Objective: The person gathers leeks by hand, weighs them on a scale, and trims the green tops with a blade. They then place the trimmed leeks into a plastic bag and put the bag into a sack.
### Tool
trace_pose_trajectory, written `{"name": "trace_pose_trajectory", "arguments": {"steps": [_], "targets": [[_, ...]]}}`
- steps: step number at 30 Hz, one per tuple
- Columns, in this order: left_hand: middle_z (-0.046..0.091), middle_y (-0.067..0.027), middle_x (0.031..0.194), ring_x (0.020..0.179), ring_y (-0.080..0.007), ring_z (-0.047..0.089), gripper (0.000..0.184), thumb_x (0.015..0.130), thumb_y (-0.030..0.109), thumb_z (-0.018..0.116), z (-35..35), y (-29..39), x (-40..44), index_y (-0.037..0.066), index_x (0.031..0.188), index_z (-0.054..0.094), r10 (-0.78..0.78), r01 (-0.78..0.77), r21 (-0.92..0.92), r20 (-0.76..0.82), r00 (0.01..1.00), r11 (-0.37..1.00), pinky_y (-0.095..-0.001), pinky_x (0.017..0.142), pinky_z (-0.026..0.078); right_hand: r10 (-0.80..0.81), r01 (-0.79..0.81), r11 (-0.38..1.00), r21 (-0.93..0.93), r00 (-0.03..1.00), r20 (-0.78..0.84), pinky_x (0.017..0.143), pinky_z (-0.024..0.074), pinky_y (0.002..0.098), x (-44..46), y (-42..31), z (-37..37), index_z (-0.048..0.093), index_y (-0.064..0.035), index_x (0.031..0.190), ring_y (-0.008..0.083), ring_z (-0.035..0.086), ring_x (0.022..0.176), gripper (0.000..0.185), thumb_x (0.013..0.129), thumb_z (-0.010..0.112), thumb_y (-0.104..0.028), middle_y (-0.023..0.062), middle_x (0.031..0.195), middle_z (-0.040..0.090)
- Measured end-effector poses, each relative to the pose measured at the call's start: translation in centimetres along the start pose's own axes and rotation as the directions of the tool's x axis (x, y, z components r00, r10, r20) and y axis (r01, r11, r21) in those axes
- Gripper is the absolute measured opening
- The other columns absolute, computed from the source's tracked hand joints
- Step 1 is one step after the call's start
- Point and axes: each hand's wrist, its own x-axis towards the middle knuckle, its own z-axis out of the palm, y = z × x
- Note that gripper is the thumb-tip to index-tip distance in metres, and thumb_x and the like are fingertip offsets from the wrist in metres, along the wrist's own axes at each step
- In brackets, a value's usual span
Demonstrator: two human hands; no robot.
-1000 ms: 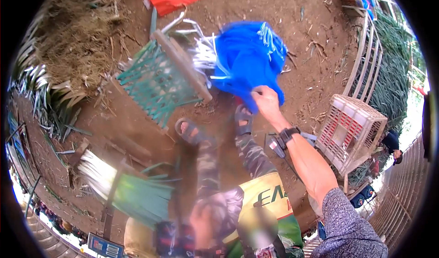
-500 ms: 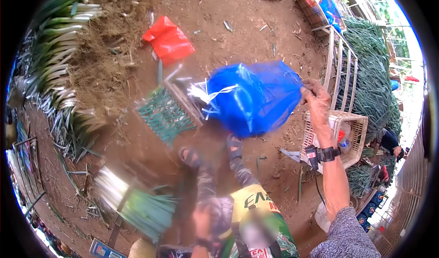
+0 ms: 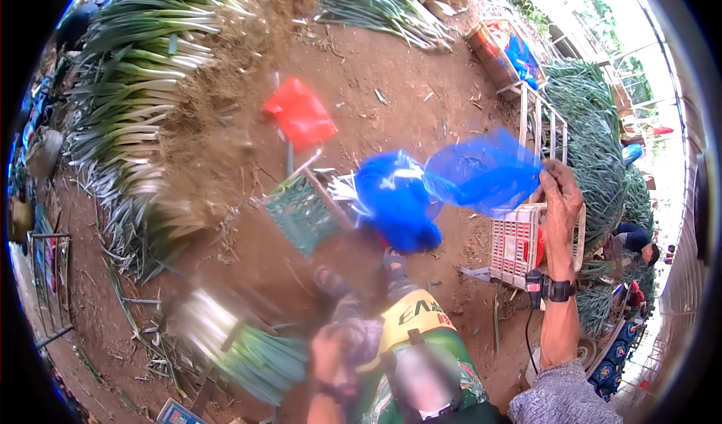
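My right hand pinches the end of a blue mesh bag, which stretches out leftward in the air. At its other end it meets a bunched heap of blue netting with white ties at its left side. Down by my left knee is my left hand, smeared by motion, so its fingers do not show clearly. To its left lies a bundle of leeks with white stalks and green leaves, also blurred.
A green plastic lattice stool stands left of the netting, below a red plastic bag. A white crate is beneath my right hand. Rows of leeks line the left, and piled leeks the right, behind a white rack.
My right hand has moved right, drawing the mesh bag out from the heap into a longer, narrower stretch. The view has shifted, bringing more leeks in at the top. My left hand stays near my knee.
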Motion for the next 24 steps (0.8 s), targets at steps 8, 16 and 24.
{"name": "trace_pose_trajectory", "arguments": {"steps": [8,16,24], "targets": [[0.071,-0.0117,0.091,0.074,-0.0183,0.07,0.031,0.093,0.013,0.061,-7.4,-1.4,1.6,-0.005,0.118,0.063,0.216,-0.196,0.205,-0.081,0.973,0.959,-0.0288,0.063,0.055,-0.015,0.008,0.999,0.052,0.991,0.131,0.058,0.0446,0.0223,-3.3,-1.9,1.4,0.066,0.0015,0.115,0.0078,0.053,0.065,0.02,0.098,0.065,-0.008,0.0031,0.091,0.066],[0.072,-0.013,0.094,0.075,-0.018,0.07,0.031,0.092,0.013,0.063,-5.4,1.5,0.2,-0.005,0.117,0.064,0.14,-0.124,0.191,-0.075,0.987,0.974,-0.0293,0.065,0.055,0.006,-0.011,1.0,0.028,0.986,0.17,0.058,0.0472,0.023,-1.3,-2.4,3.6,0.064,0.0014,0.121,0.0082,0.056,0.067,0.025,0.098,0.066,-0.01,0.0048,0.095,0.067],[0.072,-0.0126,0.103,0.081,-0.0168,0.071,0.034,0.097,0.018,0.065,4.6,6.4,1.3,-0.005,0.123,0.063,0.145,-0.152,0.077,0.094,0.985,0.985,-0.0288,0.069,0.056,0.371,-0.474,0.864,0.173,0.829,0.419,0.065,0.0523,0.027,-2.5,1.2,7.9,0.062,0.0026,0.12,0.0122,0.061,0.072,0.028,0.094,0.068,-0.006,0.0074,0.097,0.068]]}}
